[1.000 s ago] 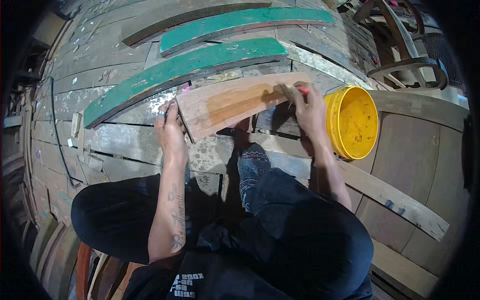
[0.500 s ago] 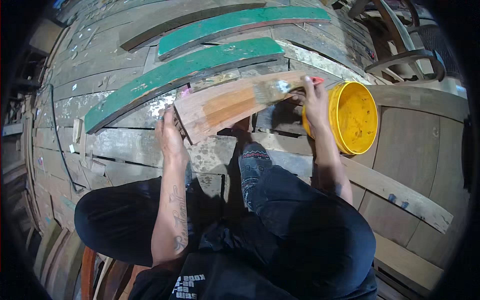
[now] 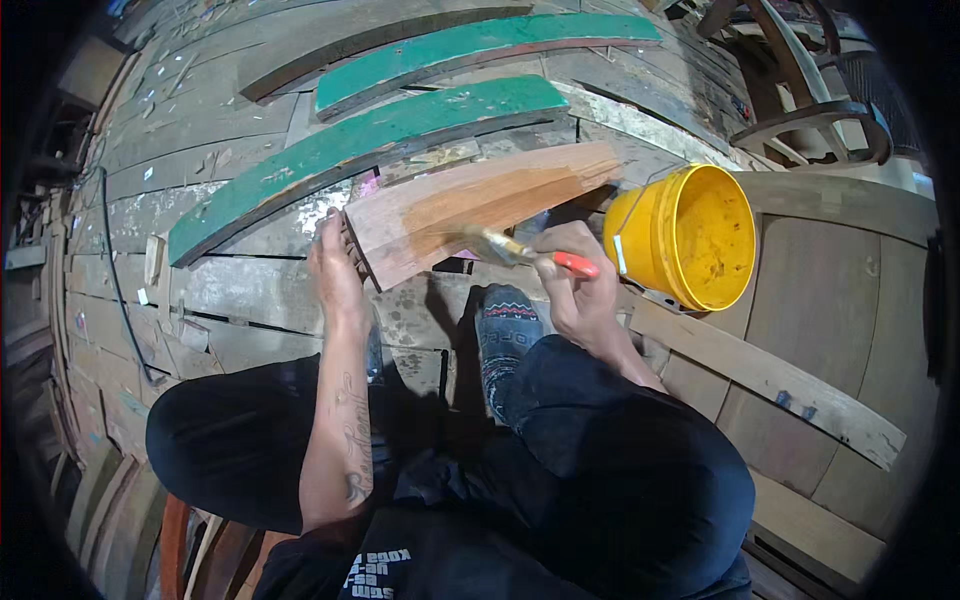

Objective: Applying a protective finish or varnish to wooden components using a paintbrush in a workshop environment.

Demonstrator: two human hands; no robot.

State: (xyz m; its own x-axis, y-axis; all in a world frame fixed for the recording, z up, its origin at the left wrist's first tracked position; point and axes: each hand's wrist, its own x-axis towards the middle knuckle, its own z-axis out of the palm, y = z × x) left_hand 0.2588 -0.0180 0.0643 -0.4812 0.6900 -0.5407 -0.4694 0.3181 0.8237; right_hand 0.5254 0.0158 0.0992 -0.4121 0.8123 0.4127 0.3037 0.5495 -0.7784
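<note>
A wooden board [image 3: 480,195] is tilted in front of me, pale at its left end and darker orange-brown over the middle and right where it looks wet. My left hand [image 3: 340,275] grips the board's left end, fingers curled behind its edge. In my right hand [image 3: 585,295] is a paintbrush [image 3: 505,245] with a red-tipped handle; its blurred bristles are at the board's lower edge, near the middle. Just right of that hand stands a yellow bucket [image 3: 640,235], its open mouth facing me and its inside stained.
Two curved green-painted planks [image 3: 390,135] lie beyond the board, with a dark curved piece [image 3: 370,45] farther off. A pale plank [image 3: 770,375] lies at the right below the bucket. Curved wooden parts [image 3: 815,125] stand at the far right. My socked foot [image 3: 508,330] rests below the board.
My right hand has brought the paintbrush from the board's far right end down and left to its lower middle. More of the right part looks darkened. My left hand keeps its place.
</note>
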